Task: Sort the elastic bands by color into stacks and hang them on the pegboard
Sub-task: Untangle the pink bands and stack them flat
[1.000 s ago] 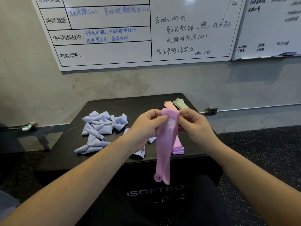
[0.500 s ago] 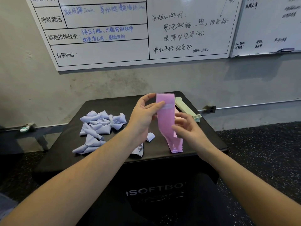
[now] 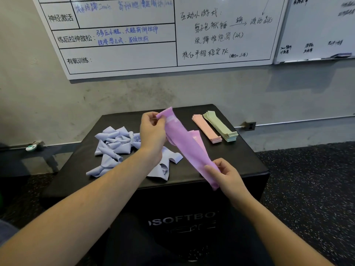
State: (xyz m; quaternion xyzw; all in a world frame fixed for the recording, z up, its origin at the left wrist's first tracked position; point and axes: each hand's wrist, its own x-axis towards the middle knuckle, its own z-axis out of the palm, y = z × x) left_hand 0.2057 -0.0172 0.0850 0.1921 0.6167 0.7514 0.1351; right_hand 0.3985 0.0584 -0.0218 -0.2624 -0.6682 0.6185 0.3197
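The purple band slants far-left to near-right, pinched by left hand and right hand.

From my feed, the band I'm watching get stretched out is showing up a bright lilac-pink, with a paler whitish patch near its top end. The crumpled bunch toward the box's left edge is looking pale lavender-blue, pretty washed out. Near the far right corner, one flat stack is reading salmon pink and the stack just beside it is coming through sage green. The box itself is looking matte black, with grey-white lettering on its front. The floor is showing black with white speckles.
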